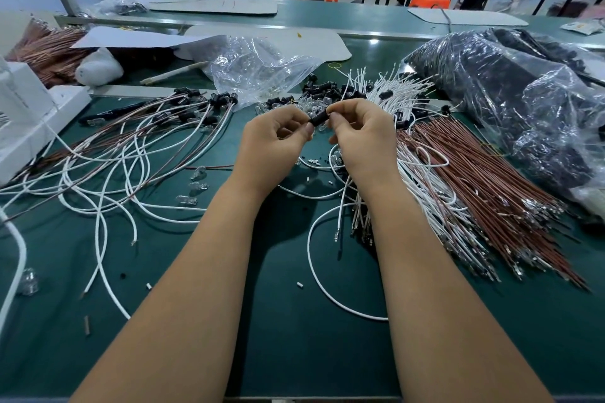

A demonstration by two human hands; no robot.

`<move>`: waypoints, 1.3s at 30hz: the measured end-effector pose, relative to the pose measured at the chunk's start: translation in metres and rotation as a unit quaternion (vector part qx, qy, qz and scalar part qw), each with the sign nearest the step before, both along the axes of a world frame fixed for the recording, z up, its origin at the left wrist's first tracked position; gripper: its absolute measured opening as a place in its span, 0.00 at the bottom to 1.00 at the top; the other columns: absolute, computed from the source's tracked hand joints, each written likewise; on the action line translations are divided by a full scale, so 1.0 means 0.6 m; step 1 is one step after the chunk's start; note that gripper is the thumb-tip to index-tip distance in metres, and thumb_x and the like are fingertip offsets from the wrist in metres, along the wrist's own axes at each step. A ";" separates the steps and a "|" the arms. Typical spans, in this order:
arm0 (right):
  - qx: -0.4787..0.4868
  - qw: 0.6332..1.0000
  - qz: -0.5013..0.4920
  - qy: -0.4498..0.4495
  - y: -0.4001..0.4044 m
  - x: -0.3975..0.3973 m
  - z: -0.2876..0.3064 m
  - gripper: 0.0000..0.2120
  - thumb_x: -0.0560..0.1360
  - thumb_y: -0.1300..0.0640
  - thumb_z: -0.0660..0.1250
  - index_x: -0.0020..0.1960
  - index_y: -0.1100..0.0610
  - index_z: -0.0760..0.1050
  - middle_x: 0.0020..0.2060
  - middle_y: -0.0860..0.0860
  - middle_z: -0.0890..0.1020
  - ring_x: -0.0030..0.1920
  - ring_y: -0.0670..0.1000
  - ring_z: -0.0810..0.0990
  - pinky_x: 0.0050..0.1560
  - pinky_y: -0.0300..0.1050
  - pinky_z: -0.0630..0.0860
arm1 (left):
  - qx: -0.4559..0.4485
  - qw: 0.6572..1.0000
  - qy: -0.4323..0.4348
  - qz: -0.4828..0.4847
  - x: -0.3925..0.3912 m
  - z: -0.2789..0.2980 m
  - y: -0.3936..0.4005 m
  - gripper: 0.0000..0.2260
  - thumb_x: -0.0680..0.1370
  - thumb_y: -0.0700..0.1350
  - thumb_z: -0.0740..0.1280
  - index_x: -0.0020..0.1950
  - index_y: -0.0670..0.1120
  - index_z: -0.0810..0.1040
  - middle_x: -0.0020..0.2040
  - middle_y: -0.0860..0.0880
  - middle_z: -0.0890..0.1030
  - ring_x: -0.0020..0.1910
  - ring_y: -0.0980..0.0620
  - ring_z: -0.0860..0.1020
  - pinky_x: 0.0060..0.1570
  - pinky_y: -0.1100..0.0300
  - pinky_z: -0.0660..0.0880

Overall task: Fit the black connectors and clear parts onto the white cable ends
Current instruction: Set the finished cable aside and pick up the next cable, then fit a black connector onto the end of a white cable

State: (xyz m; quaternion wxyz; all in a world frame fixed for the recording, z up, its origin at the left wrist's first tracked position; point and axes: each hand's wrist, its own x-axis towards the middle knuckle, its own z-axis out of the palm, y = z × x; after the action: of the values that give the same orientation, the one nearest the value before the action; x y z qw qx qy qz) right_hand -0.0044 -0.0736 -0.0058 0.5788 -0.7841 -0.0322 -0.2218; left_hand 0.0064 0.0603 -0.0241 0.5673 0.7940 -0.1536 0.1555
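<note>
Black connector [318, 120]: small cylinder, held level above the green tabletop [288, 321]. Loose white cable [314, 271]: curved loop below. Clear parts [311, 107]: heaped behind.

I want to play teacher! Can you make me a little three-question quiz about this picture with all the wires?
1. True or false: both hands pinch one black connector.
2. Which pile lies by the right hand? A) brown wire bundle B) books C) apples
3. Fill in: the table mat is dark ____.

Key: 1 true, as the left hand pinches it too; 2 A; 3 green.
</note>
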 end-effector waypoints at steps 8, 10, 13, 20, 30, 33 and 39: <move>-0.030 0.999 -0.026 -0.014 -0.001 0.003 -0.007 0.12 0.75 0.62 0.68 0.40 0.46 0.74 0.35 0.46 0.79 0.35 0.49 0.79 0.39 0.47 0.80 | 0.009 1.000 -0.018 0.006 0.002 -0.002 0.002 0.04 0.76 0.36 0.67 0.41 0.42 0.79 0.37 0.40 0.80 0.37 0.40 0.76 0.36 0.50 0.73; -0.041 0.999 -0.027 -0.018 -0.002 0.003 -0.009 0.12 0.75 0.63 0.68 0.40 0.46 0.75 0.32 0.45 0.78 0.31 0.45 0.77 0.34 0.44 0.77 | 0.007 1.000 -0.016 0.009 0.003 -0.002 0.003 0.05 0.76 0.37 0.67 0.41 0.43 0.79 0.36 0.41 0.81 0.38 0.37 0.77 0.38 0.46 0.74; -0.054 0.998 -0.023 -0.018 0.001 0.004 -0.013 0.10 0.73 0.64 0.65 0.41 0.49 0.76 0.31 0.44 0.77 0.28 0.40 0.73 0.29 0.36 0.70 | 0.002 1.000 -0.015 0.009 0.003 -0.002 0.003 0.04 0.76 0.37 0.67 0.42 0.42 0.79 0.36 0.40 0.81 0.37 0.37 0.77 0.36 0.48 0.74; -0.088 0.996 -0.014 -0.024 0.006 0.004 -0.019 0.07 0.73 0.59 0.69 0.38 0.50 0.74 0.28 0.42 0.75 0.29 0.40 0.72 0.33 0.34 0.69 | -0.004 0.999 -0.015 0.034 0.006 -0.002 0.003 0.03 0.76 0.38 0.68 0.43 0.42 0.80 0.35 0.48 0.81 0.34 0.56 0.77 0.40 0.58 0.76; -0.039 0.999 -0.011 -0.006 0.004 -0.001 -0.008 0.08 0.73 0.60 0.72 0.38 0.54 0.76 0.34 0.54 0.82 0.36 0.56 0.82 0.38 0.48 0.78 | 0.021 0.999 -0.017 0.037 0.000 0.009 0.000 0.04 0.74 0.39 0.72 0.45 0.38 0.82 0.37 0.47 0.82 0.35 0.56 0.77 0.40 0.64 0.75; -0.029 1.000 -0.002 0.001 0.004 -0.001 -0.005 0.10 0.73 0.61 0.72 0.36 0.52 0.74 0.32 0.53 0.82 0.35 0.56 0.81 0.36 0.44 0.77 | -0.015 1.000 0.004 0.025 -0.002 0.011 -0.001 0.04 0.73 0.37 0.73 0.44 0.37 0.82 0.36 0.46 0.81 0.32 0.57 0.75 0.36 0.66 0.73; 0.006 1.000 0.019 0.014 0.006 0.000 -0.006 0.09 0.73 0.64 0.71 0.40 0.52 0.76 0.34 0.52 0.81 0.33 0.51 0.81 0.34 0.37 0.76 | -0.042 0.999 0.022 0.012 0.001 0.008 0.001 0.05 0.72 0.36 0.74 0.42 0.36 0.81 0.34 0.46 0.80 0.30 0.60 0.73 0.33 0.68 0.70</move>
State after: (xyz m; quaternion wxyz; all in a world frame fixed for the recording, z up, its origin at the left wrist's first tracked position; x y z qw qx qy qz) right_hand -0.0045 -0.0701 -0.0093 0.5880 -0.7829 -0.0371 -0.1998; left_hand 0.0068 0.0608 -0.0195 0.6011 0.7748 -0.1246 0.1514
